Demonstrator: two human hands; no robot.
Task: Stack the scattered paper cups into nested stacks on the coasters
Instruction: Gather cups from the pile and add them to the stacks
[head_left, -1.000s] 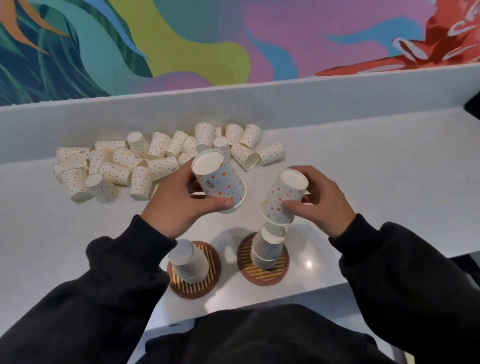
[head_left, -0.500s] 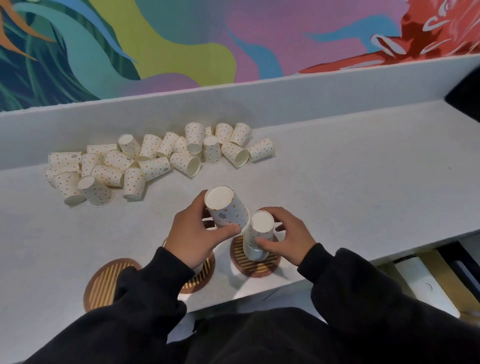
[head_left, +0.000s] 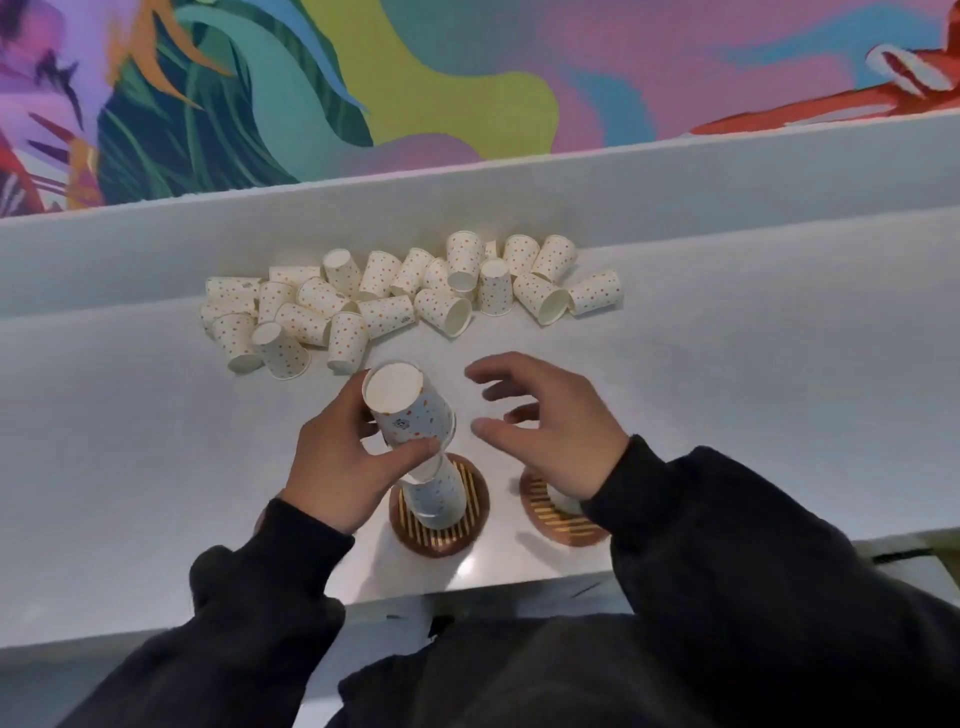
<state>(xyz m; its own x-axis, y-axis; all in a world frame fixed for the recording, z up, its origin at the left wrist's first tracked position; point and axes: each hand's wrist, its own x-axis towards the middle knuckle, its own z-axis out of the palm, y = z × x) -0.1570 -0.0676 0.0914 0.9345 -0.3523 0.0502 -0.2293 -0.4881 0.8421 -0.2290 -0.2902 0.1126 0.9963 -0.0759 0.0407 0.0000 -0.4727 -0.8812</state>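
Observation:
My left hand (head_left: 343, 462) grips an upside-down dotted paper cup (head_left: 408, 408) just above the cup stack (head_left: 436, 493) on the left striped coaster (head_left: 467, 530). Fingers spread, my right hand (head_left: 550, 436) hovers holding nothing over the right coaster (head_left: 550, 517); that coaster's stack (head_left: 563, 501) is mostly hidden under my wrist. Several loose dotted cups (head_left: 395, 301) lie scattered in a pile along the back of the white counter.
The white counter (head_left: 753, 389) has a raised back ledge (head_left: 675, 182) below a colourful mural. Its front edge runs just below the coasters. My dark sleeves fill the lower part of the view.
My right hand has let go of the cup on the right coaster's stack and lifted away with fingers spread. My left hand has brought its cup over the left coaster's stack.

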